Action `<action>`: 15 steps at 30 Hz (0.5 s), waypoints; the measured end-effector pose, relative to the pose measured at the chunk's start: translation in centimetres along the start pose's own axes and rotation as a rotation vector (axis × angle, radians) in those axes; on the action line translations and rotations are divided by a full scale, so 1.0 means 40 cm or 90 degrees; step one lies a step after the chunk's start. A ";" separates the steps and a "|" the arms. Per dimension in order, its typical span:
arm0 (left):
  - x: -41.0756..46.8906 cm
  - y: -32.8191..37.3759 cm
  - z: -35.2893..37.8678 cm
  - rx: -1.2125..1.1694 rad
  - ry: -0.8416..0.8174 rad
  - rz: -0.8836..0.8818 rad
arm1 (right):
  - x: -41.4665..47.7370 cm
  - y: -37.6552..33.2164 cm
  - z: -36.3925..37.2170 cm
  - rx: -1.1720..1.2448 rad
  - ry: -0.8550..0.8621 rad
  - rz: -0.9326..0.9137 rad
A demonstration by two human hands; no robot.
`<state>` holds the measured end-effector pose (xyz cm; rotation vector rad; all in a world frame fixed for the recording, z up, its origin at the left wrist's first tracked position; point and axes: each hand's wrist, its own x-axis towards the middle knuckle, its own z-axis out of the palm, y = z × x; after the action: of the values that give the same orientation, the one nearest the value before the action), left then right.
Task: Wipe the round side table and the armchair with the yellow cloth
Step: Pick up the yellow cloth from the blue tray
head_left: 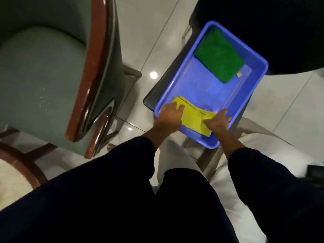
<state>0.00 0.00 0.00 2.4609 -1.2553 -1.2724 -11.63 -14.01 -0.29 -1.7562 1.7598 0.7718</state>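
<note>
A folded yellow cloth lies in the near end of a blue plastic tray. My left hand rests on the cloth's left edge with its fingers curled over it. My right hand presses on the cloth's right part, fingers spread across it. The armchair, grey-green with a glossy brown wooden arm, stands to the left. A curved brown wooden rim, possibly the round side table, shows at the lower left.
A folded green cloth lies at the tray's far end. The tray sits on a dark low surface. A dark rounded shape fills the upper right. White bedding lies below my arms. The floor is glossy white tile.
</note>
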 end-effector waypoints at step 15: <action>0.014 0.011 -0.036 -0.419 0.051 -0.212 | 0.001 -0.008 -0.063 0.418 -0.181 0.067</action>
<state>0.91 -1.06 0.76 2.2281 -0.3160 -1.3544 -11.24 -15.83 1.44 -1.0714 1.6639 0.3875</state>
